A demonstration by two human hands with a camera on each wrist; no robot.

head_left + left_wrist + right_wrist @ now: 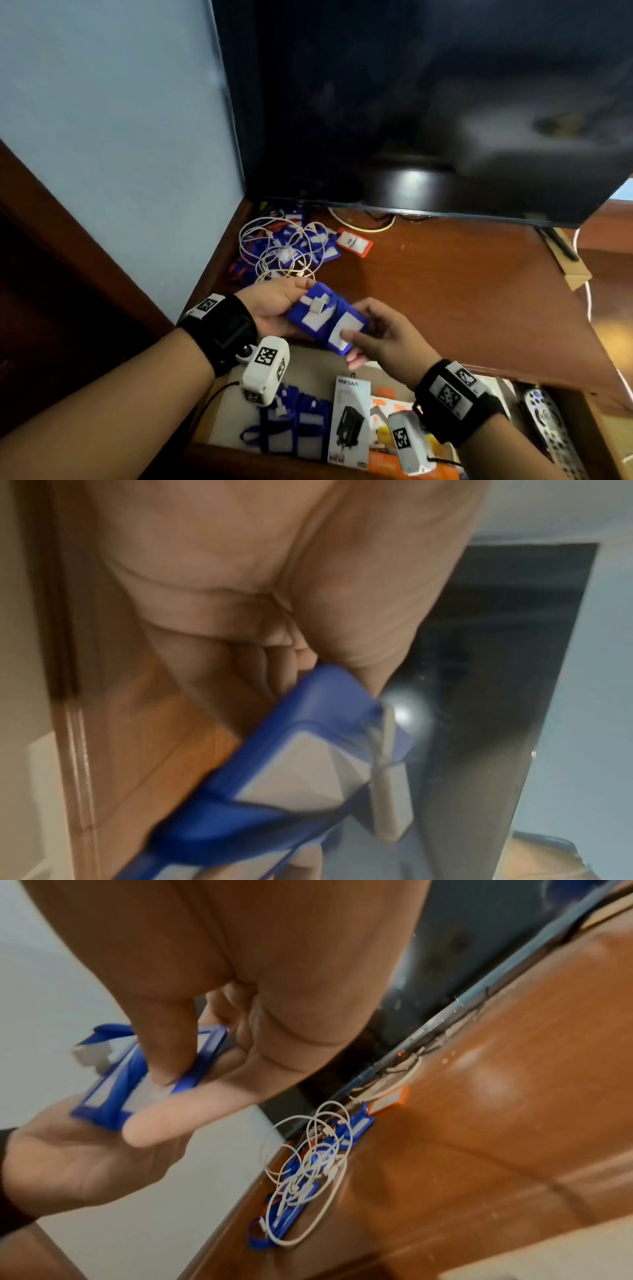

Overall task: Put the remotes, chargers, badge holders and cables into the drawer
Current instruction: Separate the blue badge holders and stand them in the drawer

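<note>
Both hands hold a small stack of blue badge holders [325,317] in the air above the front edge of the wooden table [462,291], over the open drawer [308,363]. Left hand [274,308] grips the stack from its left side, fingers curled under, thumb on top. Right hand [383,337] pinches the near end, thumb on the white insert, fingers underneath. A white clip sticks out on top of the stack.

Still on the table, back left corner by the wall: tangle of white cables [277,250] lying over more blue badge holders, and just beside it an orange badge holder [354,242]. TV [428,102] stands behind them.

In the drawer: blue badge holders [294,428] at left, charger box [349,425] in the middle, orange package [380,455] next to it partly hidden by the right wrist camera, remote [548,431] at far right. Left wrist view is blurry.
</note>
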